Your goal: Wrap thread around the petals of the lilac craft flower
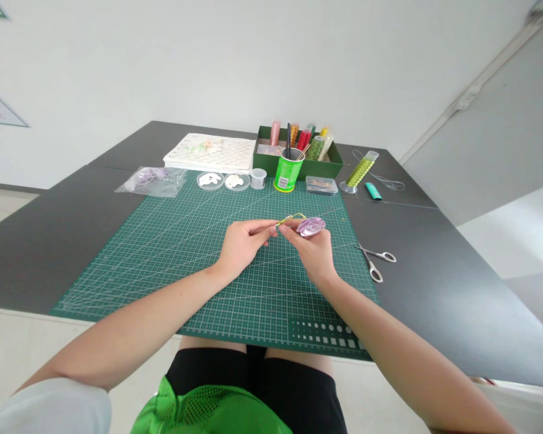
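Observation:
My left hand [247, 242] and my right hand [312, 244] meet over the green cutting mat [253, 301], fingertips nearly touching. Between them runs a thin yellow-green thread [286, 220], pinched by the fingers of both hands; a loop of it arches up behind the right fingers. A pale purple flower-like piece [311, 226] sits at my right hand, above the thumb and index finger. How it is held there is partly hidden. Open scissors [373, 258] lie to the right of my right hand, on the mat's edge and the dark table.
Behind my hands stand a green can [288, 175] of sticks, a dark green box [265, 161] of thread spools, and a clear case [321, 185]. Small dishes [210, 180] of white pieces, a plastic bag [154, 181] and white sheets [208, 154] lie left. A yellow-green spool [361, 171] stands right, by a teal object [373, 191].

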The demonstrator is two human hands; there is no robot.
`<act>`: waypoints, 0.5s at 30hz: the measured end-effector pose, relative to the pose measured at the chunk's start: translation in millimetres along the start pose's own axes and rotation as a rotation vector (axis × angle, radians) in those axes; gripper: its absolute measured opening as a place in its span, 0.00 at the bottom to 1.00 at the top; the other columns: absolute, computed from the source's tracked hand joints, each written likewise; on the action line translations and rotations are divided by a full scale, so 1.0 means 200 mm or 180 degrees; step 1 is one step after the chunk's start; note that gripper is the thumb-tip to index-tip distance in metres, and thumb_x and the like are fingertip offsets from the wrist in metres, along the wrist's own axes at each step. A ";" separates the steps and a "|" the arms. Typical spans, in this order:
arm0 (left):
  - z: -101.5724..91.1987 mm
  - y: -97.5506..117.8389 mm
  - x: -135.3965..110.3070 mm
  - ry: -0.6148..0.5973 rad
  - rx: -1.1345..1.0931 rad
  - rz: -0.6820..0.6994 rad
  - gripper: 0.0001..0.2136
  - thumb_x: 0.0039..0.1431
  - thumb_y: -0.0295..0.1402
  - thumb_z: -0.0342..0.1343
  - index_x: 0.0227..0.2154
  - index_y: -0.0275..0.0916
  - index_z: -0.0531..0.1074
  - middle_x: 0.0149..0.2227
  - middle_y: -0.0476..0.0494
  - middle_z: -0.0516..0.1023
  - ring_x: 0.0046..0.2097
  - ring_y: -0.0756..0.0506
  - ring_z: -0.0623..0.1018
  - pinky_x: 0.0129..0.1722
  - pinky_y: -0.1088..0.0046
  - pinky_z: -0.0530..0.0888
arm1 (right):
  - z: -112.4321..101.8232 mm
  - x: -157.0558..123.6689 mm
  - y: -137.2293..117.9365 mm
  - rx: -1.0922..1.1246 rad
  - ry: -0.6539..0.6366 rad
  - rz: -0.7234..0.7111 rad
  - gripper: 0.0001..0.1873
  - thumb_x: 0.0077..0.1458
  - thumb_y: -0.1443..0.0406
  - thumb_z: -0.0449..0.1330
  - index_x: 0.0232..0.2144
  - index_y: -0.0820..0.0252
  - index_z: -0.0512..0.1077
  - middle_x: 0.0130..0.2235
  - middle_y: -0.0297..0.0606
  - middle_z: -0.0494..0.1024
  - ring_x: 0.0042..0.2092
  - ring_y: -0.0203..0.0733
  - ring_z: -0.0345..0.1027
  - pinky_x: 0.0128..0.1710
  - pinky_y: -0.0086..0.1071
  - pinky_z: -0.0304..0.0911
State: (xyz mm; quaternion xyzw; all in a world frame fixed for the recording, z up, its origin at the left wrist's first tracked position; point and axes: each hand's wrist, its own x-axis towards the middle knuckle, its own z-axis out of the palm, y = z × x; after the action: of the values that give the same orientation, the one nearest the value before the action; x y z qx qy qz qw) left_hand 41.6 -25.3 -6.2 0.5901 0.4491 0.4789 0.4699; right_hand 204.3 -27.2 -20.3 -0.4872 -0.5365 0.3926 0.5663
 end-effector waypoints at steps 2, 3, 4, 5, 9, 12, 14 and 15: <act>0.00 0.00 -0.01 0.0015 0.0047 -0.0008 0.09 0.60 0.29 0.62 0.41 0.43 0.85 0.33 0.47 0.86 0.27 0.52 0.77 0.29 0.77 0.74 | 0.01 0.00 0.01 -0.0024 0.0138 0.0042 0.07 0.49 0.59 0.69 0.30 0.56 0.82 0.34 0.38 0.85 0.40 0.47 0.78 0.44 0.44 0.72; 0.01 0.00 -0.01 0.0020 0.0063 -0.0031 0.09 0.60 0.29 0.62 0.42 0.43 0.85 0.33 0.47 0.86 0.27 0.52 0.77 0.29 0.77 0.74 | 0.01 0.00 0.01 -0.0029 0.0178 0.0059 0.07 0.49 0.59 0.69 0.30 0.56 0.82 0.34 0.38 0.85 0.39 0.47 0.77 0.44 0.43 0.72; 0.01 0.00 -0.01 0.0023 0.0069 -0.0060 0.09 0.60 0.29 0.62 0.42 0.43 0.85 0.33 0.47 0.86 0.27 0.52 0.77 0.28 0.77 0.74 | 0.01 0.00 0.02 -0.0019 0.0193 0.0071 0.07 0.49 0.59 0.69 0.30 0.56 0.82 0.34 0.38 0.85 0.39 0.47 0.77 0.44 0.43 0.72; 0.01 0.00 -0.01 0.0024 0.0062 -0.0087 0.09 0.60 0.29 0.62 0.42 0.42 0.85 0.33 0.47 0.86 0.27 0.52 0.77 0.28 0.77 0.74 | 0.01 0.00 0.02 0.0008 0.0194 0.0080 0.07 0.49 0.59 0.69 0.30 0.56 0.82 0.34 0.38 0.84 0.39 0.46 0.77 0.44 0.43 0.72; 0.01 0.01 -0.01 0.0029 -0.0079 -0.0161 0.09 0.60 0.28 0.62 0.41 0.42 0.85 0.34 0.46 0.86 0.27 0.52 0.77 0.27 0.77 0.73 | 0.01 0.00 0.02 0.0184 0.0203 0.0122 0.07 0.48 0.60 0.69 0.30 0.55 0.82 0.34 0.37 0.85 0.40 0.47 0.77 0.45 0.44 0.71; 0.01 0.01 -0.01 0.0048 -0.0184 -0.0232 0.09 0.59 0.29 0.62 0.41 0.41 0.85 0.33 0.45 0.86 0.26 0.52 0.76 0.25 0.78 0.71 | 0.01 0.00 0.01 0.0230 0.0224 0.0168 0.07 0.48 0.59 0.69 0.30 0.55 0.82 0.34 0.37 0.84 0.40 0.47 0.77 0.45 0.44 0.71; 0.02 0.00 -0.01 0.0049 -0.0206 -0.0264 0.10 0.59 0.30 0.62 0.42 0.41 0.85 0.33 0.45 0.86 0.26 0.52 0.76 0.24 0.78 0.70 | 0.01 -0.01 0.01 0.0262 0.0210 0.0208 0.07 0.49 0.59 0.69 0.30 0.55 0.82 0.34 0.36 0.84 0.40 0.46 0.76 0.45 0.44 0.71; 0.01 0.00 -0.01 0.0054 -0.0214 -0.0275 0.10 0.59 0.30 0.62 0.42 0.41 0.84 0.33 0.44 0.86 0.26 0.52 0.76 0.24 0.79 0.69 | 0.01 -0.01 0.01 0.0282 0.0189 0.0217 0.07 0.49 0.59 0.69 0.29 0.55 0.82 0.34 0.36 0.84 0.39 0.45 0.76 0.45 0.43 0.71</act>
State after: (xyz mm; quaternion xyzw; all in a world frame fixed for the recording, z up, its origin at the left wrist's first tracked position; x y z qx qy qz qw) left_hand 44.3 -27.0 -7.6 0.5499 0.4618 0.4780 0.5059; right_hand 201.3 -27.9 -22.2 -0.4911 -0.4847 0.4204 0.5892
